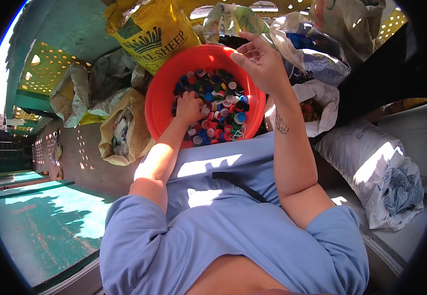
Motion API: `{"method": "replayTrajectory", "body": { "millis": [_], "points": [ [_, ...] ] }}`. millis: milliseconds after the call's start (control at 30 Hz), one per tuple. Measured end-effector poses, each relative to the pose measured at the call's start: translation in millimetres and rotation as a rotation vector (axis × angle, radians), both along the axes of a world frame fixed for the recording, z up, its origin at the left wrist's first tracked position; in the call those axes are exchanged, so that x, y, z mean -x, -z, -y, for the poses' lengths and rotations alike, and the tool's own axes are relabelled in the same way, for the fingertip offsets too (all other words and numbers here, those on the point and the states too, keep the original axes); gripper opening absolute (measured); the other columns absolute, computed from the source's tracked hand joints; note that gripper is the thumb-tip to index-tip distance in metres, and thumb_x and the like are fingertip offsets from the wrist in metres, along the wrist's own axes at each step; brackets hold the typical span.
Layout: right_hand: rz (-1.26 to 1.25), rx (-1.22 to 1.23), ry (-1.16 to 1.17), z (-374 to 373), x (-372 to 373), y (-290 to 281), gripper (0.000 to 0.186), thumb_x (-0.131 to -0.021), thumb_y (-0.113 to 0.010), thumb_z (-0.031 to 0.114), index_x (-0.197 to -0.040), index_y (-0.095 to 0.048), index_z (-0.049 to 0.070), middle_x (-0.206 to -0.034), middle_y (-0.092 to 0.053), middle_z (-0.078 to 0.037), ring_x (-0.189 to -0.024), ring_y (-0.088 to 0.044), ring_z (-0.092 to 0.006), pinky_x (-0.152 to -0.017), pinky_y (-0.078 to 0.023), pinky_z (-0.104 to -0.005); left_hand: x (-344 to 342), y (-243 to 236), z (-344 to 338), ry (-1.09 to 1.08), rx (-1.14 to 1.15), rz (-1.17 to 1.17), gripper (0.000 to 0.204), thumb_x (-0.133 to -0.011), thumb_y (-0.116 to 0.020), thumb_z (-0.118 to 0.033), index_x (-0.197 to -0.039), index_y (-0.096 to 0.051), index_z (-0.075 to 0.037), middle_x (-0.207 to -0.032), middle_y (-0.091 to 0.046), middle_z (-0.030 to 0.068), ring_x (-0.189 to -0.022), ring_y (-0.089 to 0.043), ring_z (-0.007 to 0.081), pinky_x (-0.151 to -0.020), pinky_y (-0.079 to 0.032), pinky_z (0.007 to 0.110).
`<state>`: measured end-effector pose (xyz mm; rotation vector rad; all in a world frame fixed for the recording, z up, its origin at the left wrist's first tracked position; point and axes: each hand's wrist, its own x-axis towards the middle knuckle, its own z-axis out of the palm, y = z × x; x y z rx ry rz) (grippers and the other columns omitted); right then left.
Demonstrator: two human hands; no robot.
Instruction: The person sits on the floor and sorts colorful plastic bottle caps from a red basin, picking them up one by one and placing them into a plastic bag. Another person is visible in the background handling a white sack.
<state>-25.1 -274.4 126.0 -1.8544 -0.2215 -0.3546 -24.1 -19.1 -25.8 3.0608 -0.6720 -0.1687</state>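
A round red plastic tub stands in front of my lap, with many loose bottle caps in it: blue, red, white, green and black. My left hand reaches down among the caps at the tub's left side, its fingers curled and closed. Caps hide the fingertips, so what they hold cannot be made out. Raised above the tub's right rim, my right hand is open, thumb and fingers apart. Nothing shows clearly between them.
A yellow printed sack leans behind the tub. Open woven sacks stand left and back right; another sack with colourful contents sits right of the tub. A full white bag lies farther right. A green surface is at left.
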Motion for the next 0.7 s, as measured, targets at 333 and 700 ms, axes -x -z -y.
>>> {"method": "replayTrajectory", "body": {
  "millis": [333, 700],
  "points": [
    [-0.034, 0.013, -0.005, -2, -1, 0, 0.055, -0.079, -0.071, 0.028, -0.125, -0.054, 0.004, -0.092, -0.066, -0.007, -0.085, -0.062, -0.0161, -0.076, -0.049, -0.0298, -2, 25, -3, 0.010, -0.027, 0.044, 0.029, -0.061, -0.076, -0.030, -0.087, -0.074, -0.019, -0.111, -0.052, 0.0046, -0.109, -0.045, 0.0246, -0.086, -0.042, 0.044],
    [-0.016, 0.052, -0.005, -3, 0, 0, 0.050, -0.081, -0.072, 0.023, -0.125, -0.054, 0.005, -0.091, -0.064, -0.004, -0.081, -0.061, -0.0114, -0.075, -0.048, -0.0255, 0, 20, 5, -0.095, -0.022, 0.074, 0.029, -0.060, -0.074, -0.029, -0.084, -0.073, -0.013, -0.108, -0.052, 0.0060, -0.108, -0.046, 0.0252, -0.086, -0.041, 0.046]
  ]
}}
